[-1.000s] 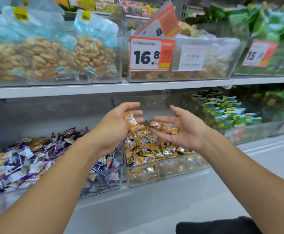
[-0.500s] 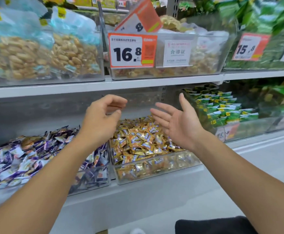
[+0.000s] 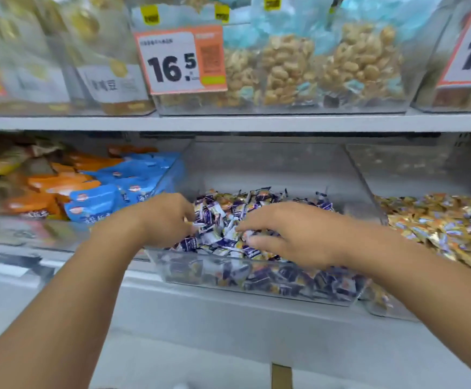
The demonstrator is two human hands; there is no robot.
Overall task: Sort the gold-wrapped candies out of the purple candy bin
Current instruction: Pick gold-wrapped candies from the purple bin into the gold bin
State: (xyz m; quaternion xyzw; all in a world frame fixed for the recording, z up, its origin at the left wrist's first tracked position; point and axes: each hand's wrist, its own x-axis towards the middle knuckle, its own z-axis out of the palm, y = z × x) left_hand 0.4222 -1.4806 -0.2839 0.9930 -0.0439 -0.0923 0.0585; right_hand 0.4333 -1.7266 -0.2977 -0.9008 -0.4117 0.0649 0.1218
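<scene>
**Both hands back in the purple bin**

Two hands had dropped into the purple candy bin (image 3: 256,279), where half a second earlier they hung open and bare above the gold candy bin (image 3: 439,228) on its right. A gold-wrapped candy pinched in the left hand a second before was gone from it by then, so that drop-off looked finished and a fresh search was under way.

A few gold-wrapped candies (image 3: 223,196) showed among the purple wrappers near the back of the heap, and more orange-gold flecks sat low behind the clear front wall. The left hand (image 3: 164,220) curled its fingers down into the pile at the bin's left side; whether it pinched a candy could not be told. The right hand (image 3: 293,234) lay over the middle of the heap, fingers loosely bent and fingertips touching wrappers, gripping nothing clearly visible.

Blue and orange snack packets (image 3: 96,192) filled the bin to the left. Bagged nuts (image 3: 298,68) and a price tag (image 3: 181,60) reading 16.5 stood on the shelf (image 3: 228,123) above.
</scene>
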